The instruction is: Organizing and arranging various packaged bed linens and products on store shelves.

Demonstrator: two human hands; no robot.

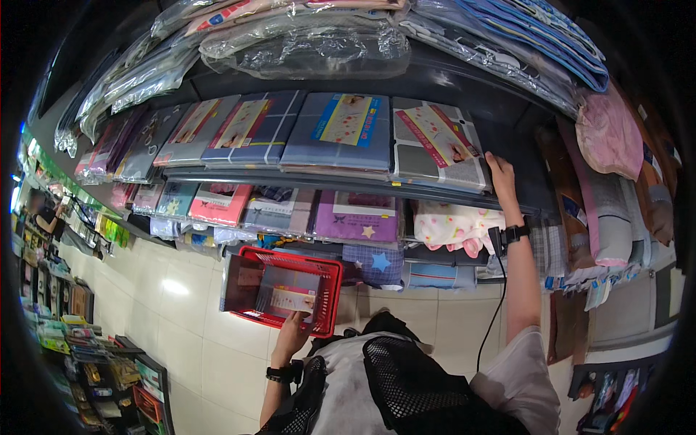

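Note:
My right hand (503, 175) rests against the right edge of a flat packaged textile set (441, 144), grey with white squares and a red and yellow label. It lies at the right end of a row on the dark shelf. Whether my fingers grip that edge is unclear. Lower left, my left hand (293, 333) is at the near rim of a red plastic shopping basket (336, 293). Its fingertips overlap a grey package with a printed label (292, 298) inside the basket. I cannot tell whether they hold the package or the rim.
More packaged textiles (350, 130) line the shelf to the left. Below are a purple package (356, 217) and a spotted plush fabric item (454, 224). Plastic-wrapped bedding (304, 46) hangs over the upper shelf edge. A person (46, 220) stands far left. Tiled floor (179, 337) lies below.

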